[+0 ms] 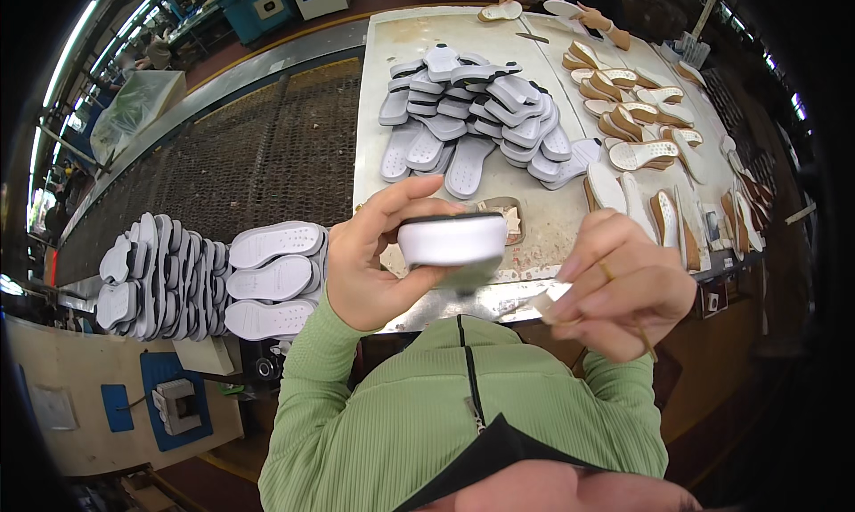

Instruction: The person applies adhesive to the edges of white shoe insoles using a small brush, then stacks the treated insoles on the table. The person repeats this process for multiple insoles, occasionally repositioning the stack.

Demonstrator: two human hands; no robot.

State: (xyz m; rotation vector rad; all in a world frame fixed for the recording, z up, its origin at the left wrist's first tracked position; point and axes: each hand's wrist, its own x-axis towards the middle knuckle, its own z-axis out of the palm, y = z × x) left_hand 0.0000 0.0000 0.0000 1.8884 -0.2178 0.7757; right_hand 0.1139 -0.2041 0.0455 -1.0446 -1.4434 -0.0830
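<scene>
Above the table's near edge, my left hand [365, 267] grips a white shoe sole [452, 243], fingers behind it and thumb below. The sole's end faces me, with a dark line along its top edge. To its right, apart from it, my right hand [623, 285] is closed in a pinch on a small white piece [556, 295], whose material I cannot make out. A thin brownish stick [648, 345] juts out beneath that hand. Partly hidden behind the sole stands a small worn tin [514, 211] with pale bits in it.
A large heap of white soles [481, 102] lies on the pale worktable [392, 40]. Brown-and-white wedge soles [641, 154] cover its right side. At left, stacked soles [169, 272] stand by a dark mesh conveyor [267, 147]. Across the table, another person's hands [592, 18] hold a sole.
</scene>
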